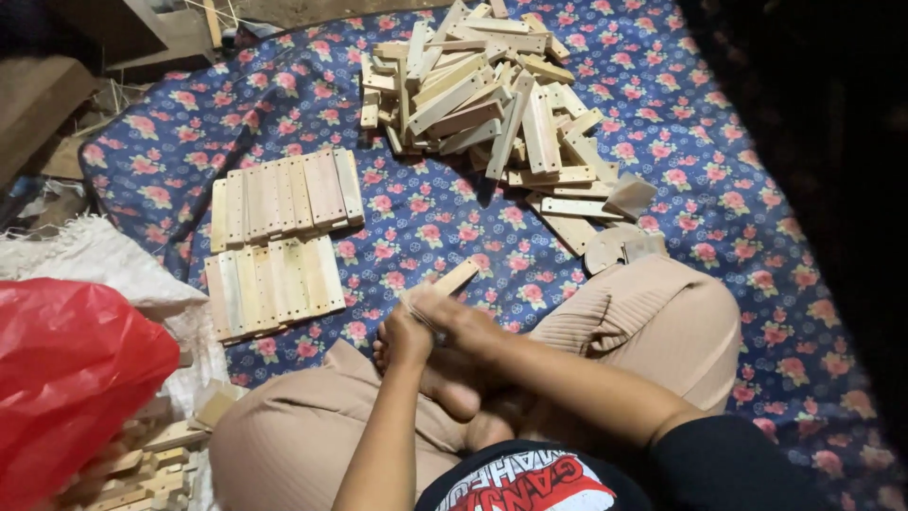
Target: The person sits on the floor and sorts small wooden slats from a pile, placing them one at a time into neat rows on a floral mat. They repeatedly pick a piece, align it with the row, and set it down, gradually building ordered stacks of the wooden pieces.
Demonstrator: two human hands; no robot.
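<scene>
A dark blue cloth printed with pink roses [747, 237] covers the floor and takes up most of the view. At the lower left bulges a red plastic bag [66, 378], lying against a white woven sack [95, 260]. Below the bag sits a heap of pale wood offcuts [142, 464].

Near the top of the cloth is a loose pile of flat, pale wooden slats with small drilled holes [482, 95], spilling down to the right, where a few rounded wooden pieces [610, 248] lie just beside the person's knee. To the left of the pile, well apart from it, two neat rows of the same slats are laid side by side: an upper row [284, 194] and a lower row [274, 287], the two almost touching.

The person sits cross-legged in beige ribbed trousers [653, 322], with both forearms meeting above the lap. The left hand [407, 336] and right hand [459, 317] are pressed together around one short pale wooden slat [454, 279], whose far end sticks out up and to the right over the cloth. Both hands look clamped on the slat, though the fingers overlap so much that it is hard to tell which hand grips harder.
</scene>
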